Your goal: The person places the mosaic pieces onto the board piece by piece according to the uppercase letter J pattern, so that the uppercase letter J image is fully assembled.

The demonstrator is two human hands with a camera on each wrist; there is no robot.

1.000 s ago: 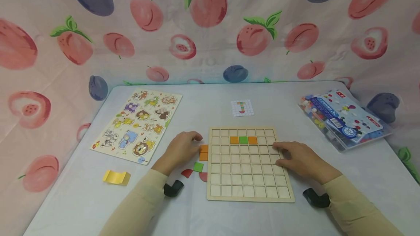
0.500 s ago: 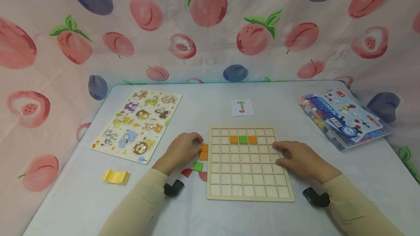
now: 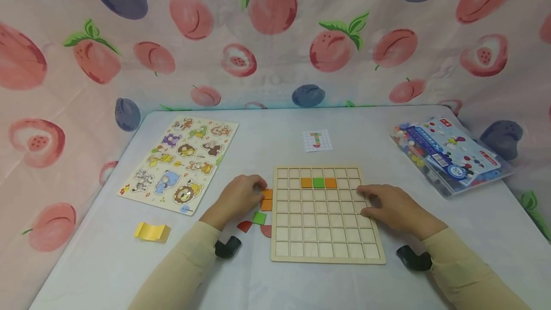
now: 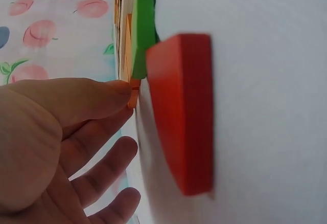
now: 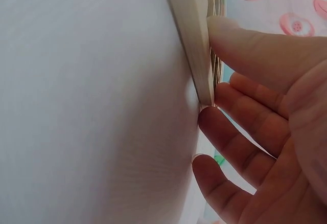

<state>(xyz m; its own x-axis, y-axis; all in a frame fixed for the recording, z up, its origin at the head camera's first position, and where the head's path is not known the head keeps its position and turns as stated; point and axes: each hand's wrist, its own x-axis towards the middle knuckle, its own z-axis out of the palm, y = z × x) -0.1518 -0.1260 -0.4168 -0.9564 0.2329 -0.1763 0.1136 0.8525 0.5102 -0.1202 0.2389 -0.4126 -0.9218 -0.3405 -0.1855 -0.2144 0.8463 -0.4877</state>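
A wooden grid board [image 3: 327, 233] lies flat on the table. In its second row sit an orange tile [image 3: 306, 183], a green tile [image 3: 318, 183] and another orange tile. Left of the board lie two orange square tiles [image 3: 267, 204], a green square tile [image 4: 144, 35] and two red curved-edge pieces [image 4: 184, 114]. My left hand [image 3: 243, 195] pinches the edge of the farther loose orange tile between thumb and index finger. On the board's right edge rests my right hand [image 3: 391, 208], thumb and forefinger spread apart, as the right wrist view [image 5: 265, 116] also shows.
A small pattern card [image 3: 317, 140] lies behind the board. An animal puzzle board [image 3: 181, 164] is at left, above a yellow curved block [image 3: 152, 232]. A clear plastic box of colored parts [image 3: 452, 157] stands at right. Fruit-printed cloth [image 3: 275, 51] hangs behind the table.
The head view has shifted very slightly. Both hands, the board and the tiles stay where they were.
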